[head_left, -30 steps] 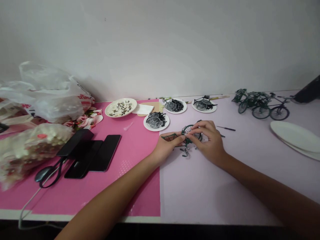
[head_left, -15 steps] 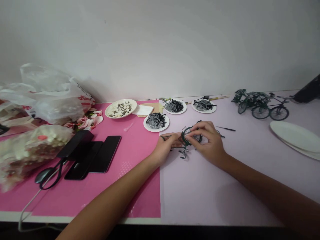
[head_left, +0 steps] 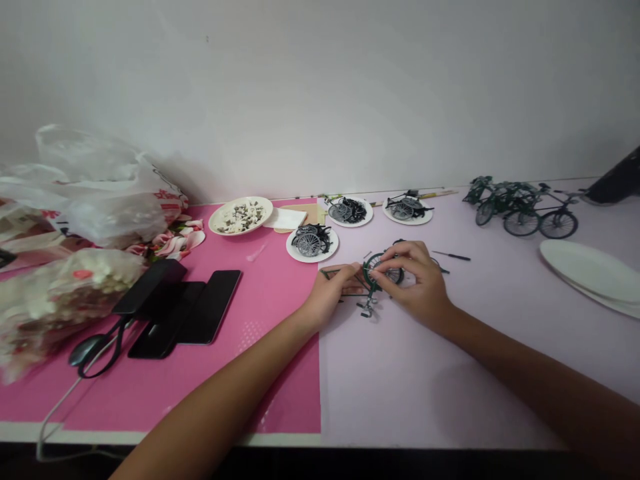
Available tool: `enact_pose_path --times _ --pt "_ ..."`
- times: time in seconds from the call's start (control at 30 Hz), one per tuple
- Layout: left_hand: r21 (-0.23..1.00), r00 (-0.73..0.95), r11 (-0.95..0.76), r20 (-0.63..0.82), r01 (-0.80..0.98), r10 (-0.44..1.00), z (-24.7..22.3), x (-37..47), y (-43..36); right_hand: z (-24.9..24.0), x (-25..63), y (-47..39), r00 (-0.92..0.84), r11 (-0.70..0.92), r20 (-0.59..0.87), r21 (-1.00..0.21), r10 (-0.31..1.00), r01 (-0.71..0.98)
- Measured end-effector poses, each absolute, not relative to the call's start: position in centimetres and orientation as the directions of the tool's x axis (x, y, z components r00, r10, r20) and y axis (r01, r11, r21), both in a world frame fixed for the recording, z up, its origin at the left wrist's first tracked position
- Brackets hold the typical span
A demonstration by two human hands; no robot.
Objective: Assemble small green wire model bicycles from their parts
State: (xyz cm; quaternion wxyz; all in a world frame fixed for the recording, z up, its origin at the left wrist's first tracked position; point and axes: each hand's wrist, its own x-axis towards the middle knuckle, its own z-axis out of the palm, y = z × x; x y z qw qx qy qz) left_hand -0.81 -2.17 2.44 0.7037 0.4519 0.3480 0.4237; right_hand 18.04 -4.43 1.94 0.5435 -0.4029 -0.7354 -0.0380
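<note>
My left hand (head_left: pixel 333 293) is closed around the frame of a dark green miniature bicycle (head_left: pixel 369 303), which lies low over the lilac part of the table. Its handlebars point toward me, and a spoked wheel (head_left: pixel 395 275) shows between my two hands. At that wheel's hub, my right hand (head_left: pixel 420 280) makes a pinch with thumb and forefinger. Whatever sits between those fingertips is too small to make out. A thin dark screwdriver (head_left: pixel 459 257) lies just beyond my right hand.
Small plates (head_left: pixel 313 257) of black wheels and parts stand along the back, beside a bowl of small pieces (head_left: pixel 241 217). Several miniature bicycles (head_left: pixel 530 210) are at the right, near stacked white plates (head_left: pixel 593 270). Phones (head_left: pixel 213 307) and plastic bags (head_left: pixel 100 193) occupy the left.
</note>
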Motion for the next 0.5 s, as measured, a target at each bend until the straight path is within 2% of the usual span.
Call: enact_pose_path --times 0.5 --pt "0.946 0.405 0.196 -0.079 -0.257 0.911 2.66 -0.92 -2.29 2.25 18.03 -4.55 -0.115 0.69 0.828 -0.371 0.549 0.621"
